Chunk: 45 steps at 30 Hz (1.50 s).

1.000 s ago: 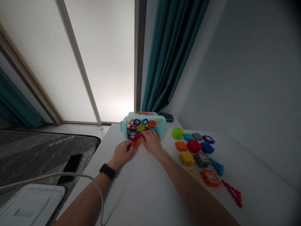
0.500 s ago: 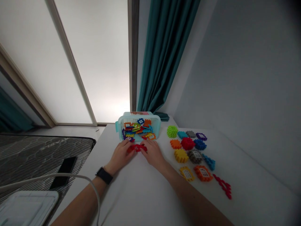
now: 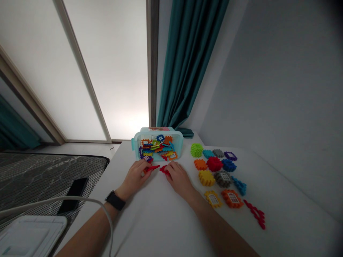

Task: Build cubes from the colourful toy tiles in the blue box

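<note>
My left hand (image 3: 136,176) pinches a thin red interlocking piece (image 3: 153,167) seen nearly edge-on, with a bit of orange showing beside the fingers. A short gap away, my right hand (image 3: 177,176) grips another red interlocking piece (image 3: 164,169), mostly covered by its fingers. Both hands are low over the white table, just in front of a light-blue tub (image 3: 136,142) lying with its opening toward me. Mixed coloured plastic pieces (image 3: 158,147) are heaped inside the tub.
Right of my hands sit sorted piles, including yellow pieces (image 3: 206,177), red pieces (image 3: 214,164) and orange window pieces (image 3: 232,198). A red chain-like piece (image 3: 255,214) lies nearer. A white cable (image 3: 80,199) crosses my left forearm. A teal curtain (image 3: 184,64) hangs behind.
The red pieces were together between both hands. Now they are apart, one in each hand, and the left one is turned edge-on.
</note>
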Motion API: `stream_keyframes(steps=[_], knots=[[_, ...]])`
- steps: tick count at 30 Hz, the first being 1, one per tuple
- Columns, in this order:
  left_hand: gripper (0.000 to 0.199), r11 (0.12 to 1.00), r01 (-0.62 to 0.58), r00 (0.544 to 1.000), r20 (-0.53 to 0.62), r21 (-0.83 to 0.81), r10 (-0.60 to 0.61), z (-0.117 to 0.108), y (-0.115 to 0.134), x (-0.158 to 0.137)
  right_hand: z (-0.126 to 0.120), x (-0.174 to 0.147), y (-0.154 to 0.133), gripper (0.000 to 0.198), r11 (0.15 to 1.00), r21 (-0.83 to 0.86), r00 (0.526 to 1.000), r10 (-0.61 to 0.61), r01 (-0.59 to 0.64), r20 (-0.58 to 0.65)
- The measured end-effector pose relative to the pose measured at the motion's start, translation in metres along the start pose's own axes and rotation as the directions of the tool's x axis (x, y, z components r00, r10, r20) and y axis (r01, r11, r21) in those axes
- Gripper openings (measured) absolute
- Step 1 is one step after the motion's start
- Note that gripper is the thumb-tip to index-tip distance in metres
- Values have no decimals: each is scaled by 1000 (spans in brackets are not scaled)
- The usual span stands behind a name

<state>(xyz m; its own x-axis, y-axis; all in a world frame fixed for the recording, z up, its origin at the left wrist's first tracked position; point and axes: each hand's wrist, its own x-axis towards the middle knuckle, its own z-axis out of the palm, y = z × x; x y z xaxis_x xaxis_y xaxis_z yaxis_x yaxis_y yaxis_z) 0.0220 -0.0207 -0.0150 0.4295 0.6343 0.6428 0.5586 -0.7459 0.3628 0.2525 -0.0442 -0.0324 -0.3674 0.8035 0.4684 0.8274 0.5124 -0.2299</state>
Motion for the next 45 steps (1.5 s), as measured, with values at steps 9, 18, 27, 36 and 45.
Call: stream_keyframes(steps=[9, 18, 27, 36, 45], knots=[[9, 991, -55, 998, 5, -120, 56, 2, 4, -2, -7, -5, -13, 13, 920, 364, 987, 159, -146, -6], [5, 981, -142, 990, -19, -132, 141, 4, 19, -3, -7, 1, -40, 21, 129, 942, 903, 350, -309, 248], [56, 981, -58, 992, 99, -184, 77, 7, 16, -4, -6, 2, -35, 22, 72, 946, 827, 509, -315, 237], [51, 995, 8, 997, 81, -97, 0, 3, 21, -2, 2, 1, -35, 26, 165, 941, 829, 533, -296, 168], [41, 992, -5, 999, 41, -128, 10, 3, 13, -3, 6, -4, -29, 15, 425, 870, 901, 432, -249, 47]])
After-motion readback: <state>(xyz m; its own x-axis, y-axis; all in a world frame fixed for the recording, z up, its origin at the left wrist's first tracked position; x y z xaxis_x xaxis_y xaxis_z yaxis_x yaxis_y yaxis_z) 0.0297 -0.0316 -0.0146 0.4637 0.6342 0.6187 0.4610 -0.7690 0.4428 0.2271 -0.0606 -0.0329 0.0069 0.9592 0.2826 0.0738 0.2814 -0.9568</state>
